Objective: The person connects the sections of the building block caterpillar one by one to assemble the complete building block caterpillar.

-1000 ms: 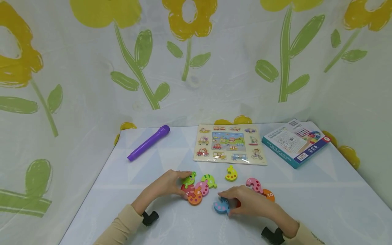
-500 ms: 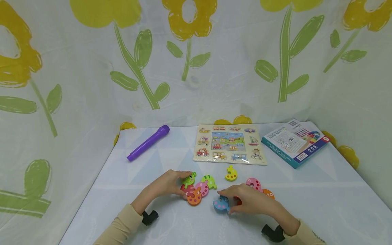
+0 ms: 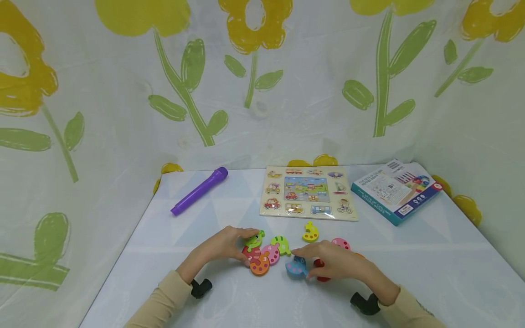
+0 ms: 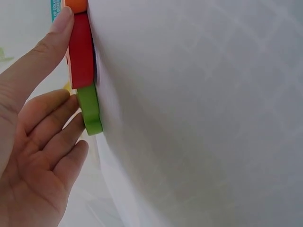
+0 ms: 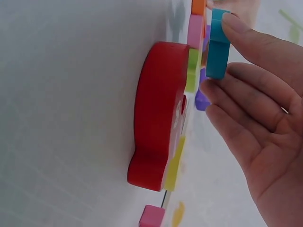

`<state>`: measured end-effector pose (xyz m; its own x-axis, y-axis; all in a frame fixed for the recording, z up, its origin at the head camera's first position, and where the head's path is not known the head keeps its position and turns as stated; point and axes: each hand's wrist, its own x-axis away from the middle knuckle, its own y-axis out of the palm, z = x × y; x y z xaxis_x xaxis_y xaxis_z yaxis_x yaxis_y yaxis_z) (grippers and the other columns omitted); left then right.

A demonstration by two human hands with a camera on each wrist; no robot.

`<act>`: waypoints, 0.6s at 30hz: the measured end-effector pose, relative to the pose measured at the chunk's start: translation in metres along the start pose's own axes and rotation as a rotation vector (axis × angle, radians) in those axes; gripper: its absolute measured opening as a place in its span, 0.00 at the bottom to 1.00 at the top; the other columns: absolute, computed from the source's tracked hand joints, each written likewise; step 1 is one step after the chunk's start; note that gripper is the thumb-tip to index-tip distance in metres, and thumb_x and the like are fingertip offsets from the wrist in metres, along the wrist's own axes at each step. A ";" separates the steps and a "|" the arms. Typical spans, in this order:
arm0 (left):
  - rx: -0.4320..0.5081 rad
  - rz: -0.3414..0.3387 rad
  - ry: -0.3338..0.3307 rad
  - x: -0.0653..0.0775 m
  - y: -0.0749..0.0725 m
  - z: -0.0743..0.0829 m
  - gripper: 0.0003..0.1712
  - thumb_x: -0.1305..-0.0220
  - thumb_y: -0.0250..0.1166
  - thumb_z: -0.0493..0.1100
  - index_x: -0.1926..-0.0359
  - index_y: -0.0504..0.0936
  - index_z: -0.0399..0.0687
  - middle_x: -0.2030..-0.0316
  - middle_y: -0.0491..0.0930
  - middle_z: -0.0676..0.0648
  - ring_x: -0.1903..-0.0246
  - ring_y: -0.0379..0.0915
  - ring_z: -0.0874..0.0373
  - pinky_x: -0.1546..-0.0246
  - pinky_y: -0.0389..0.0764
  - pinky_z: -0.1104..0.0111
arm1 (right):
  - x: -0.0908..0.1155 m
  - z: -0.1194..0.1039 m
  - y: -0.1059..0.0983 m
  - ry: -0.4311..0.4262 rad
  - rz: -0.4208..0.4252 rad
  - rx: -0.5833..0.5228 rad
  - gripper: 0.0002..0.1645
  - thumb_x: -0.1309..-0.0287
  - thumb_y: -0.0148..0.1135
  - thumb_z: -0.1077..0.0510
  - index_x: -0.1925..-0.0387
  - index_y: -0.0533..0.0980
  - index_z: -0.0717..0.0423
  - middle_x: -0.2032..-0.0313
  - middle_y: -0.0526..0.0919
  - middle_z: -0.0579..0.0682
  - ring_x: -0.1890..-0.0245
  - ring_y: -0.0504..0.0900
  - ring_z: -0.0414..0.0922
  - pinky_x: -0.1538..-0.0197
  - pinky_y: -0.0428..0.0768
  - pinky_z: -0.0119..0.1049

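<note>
A row of caterpillar puzzle pieces lies joined on the table: green head [image 3: 256, 239], red 2 [image 3: 251, 255], orange 3 [image 3: 260, 265], pink 4 [image 3: 270, 253] and green piece [image 3: 280, 245]. My left hand [image 3: 224, 246] holds the head end, its thumb on the red side and fingertips at the green edge in the left wrist view. Between thumb and fingers, my right hand [image 3: 338, 260] pinches a blue puzzle piece [image 5: 218, 59], raised above the table and just right of the row. Under that hand sits a red piece [image 5: 158, 113], partly hidden in the head view.
Beyond the hands are a yellow piece [image 3: 310, 233] and a pink piece [image 3: 340, 243]; an orange one is mostly covered by the right hand. Farther back lie a purple toy microphone [image 3: 199, 191], a wooden picture puzzle [image 3: 308, 193] and a boxed toy [image 3: 395, 191].
My right hand has shifted slightly away from me with the blue piece, uncovering more of the red piece and covering most of the orange 10. My left hand has stayed nearly still.
</note>
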<state>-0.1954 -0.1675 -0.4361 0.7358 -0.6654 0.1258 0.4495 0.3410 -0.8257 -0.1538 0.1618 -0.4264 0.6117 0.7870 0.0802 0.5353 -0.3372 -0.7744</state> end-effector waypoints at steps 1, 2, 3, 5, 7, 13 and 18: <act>0.000 -0.002 0.001 0.000 0.000 0.000 0.47 0.56 0.79 0.50 0.33 0.71 0.47 0.35 0.69 0.49 0.35 0.64 0.52 0.36 0.67 0.59 | 0.000 0.000 0.000 -0.006 0.000 0.003 0.35 0.48 0.73 0.56 0.38 0.74 0.57 0.41 0.77 0.46 0.39 0.74 0.42 0.42 0.75 0.36; 0.000 -0.005 0.002 0.000 0.000 -0.001 0.47 0.56 0.79 0.50 0.33 0.70 0.48 0.35 0.69 0.49 0.35 0.64 0.53 0.36 0.67 0.59 | -0.001 0.001 0.000 -0.011 0.000 0.002 0.35 0.48 0.73 0.56 0.38 0.74 0.57 0.41 0.77 0.46 0.39 0.74 0.42 0.42 0.75 0.36; -0.001 -0.005 0.004 0.001 0.000 -0.001 0.47 0.56 0.78 0.50 0.33 0.70 0.48 0.35 0.69 0.49 0.35 0.64 0.53 0.36 0.67 0.59 | -0.001 0.001 0.000 -0.014 0.000 0.001 0.35 0.48 0.73 0.56 0.38 0.74 0.57 0.41 0.77 0.46 0.39 0.74 0.42 0.42 0.75 0.36; 0.002 -0.004 0.012 0.000 0.000 -0.002 0.48 0.56 0.79 0.50 0.33 0.70 0.48 0.35 0.69 0.48 0.35 0.64 0.52 0.37 0.68 0.59 | -0.002 0.002 0.000 -0.018 0.002 -0.002 0.35 0.48 0.73 0.57 0.38 0.73 0.58 0.41 0.77 0.47 0.40 0.74 0.41 0.42 0.75 0.35; 0.004 -0.005 0.017 0.000 0.000 -0.002 0.48 0.56 0.79 0.50 0.33 0.70 0.48 0.35 0.69 0.48 0.35 0.64 0.52 0.37 0.68 0.59 | -0.003 0.002 0.000 -0.017 0.003 -0.006 0.35 0.48 0.73 0.57 0.38 0.73 0.57 0.41 0.77 0.47 0.40 0.74 0.41 0.42 0.75 0.34; 0.008 -0.004 0.035 0.000 0.000 -0.004 0.48 0.57 0.79 0.50 0.34 0.71 0.46 0.36 0.69 0.47 0.36 0.64 0.52 0.37 0.68 0.59 | -0.007 0.001 -0.001 -0.047 0.018 0.009 0.34 0.47 0.72 0.57 0.38 0.73 0.59 0.41 0.77 0.49 0.40 0.75 0.44 0.43 0.77 0.36; 0.008 -0.003 0.043 0.000 0.000 -0.005 0.47 0.57 0.78 0.51 0.34 0.71 0.47 0.36 0.69 0.47 0.36 0.65 0.53 0.37 0.68 0.59 | -0.011 0.001 -0.002 -0.067 0.028 0.026 0.34 0.47 0.71 0.58 0.38 0.73 0.59 0.41 0.77 0.49 0.41 0.76 0.44 0.44 0.77 0.36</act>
<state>-0.1977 -0.1707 -0.4385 0.7121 -0.6942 0.1049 0.4560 0.3437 -0.8209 -0.1629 0.1544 -0.4263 0.5853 0.8106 0.0169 0.5029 -0.3466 -0.7918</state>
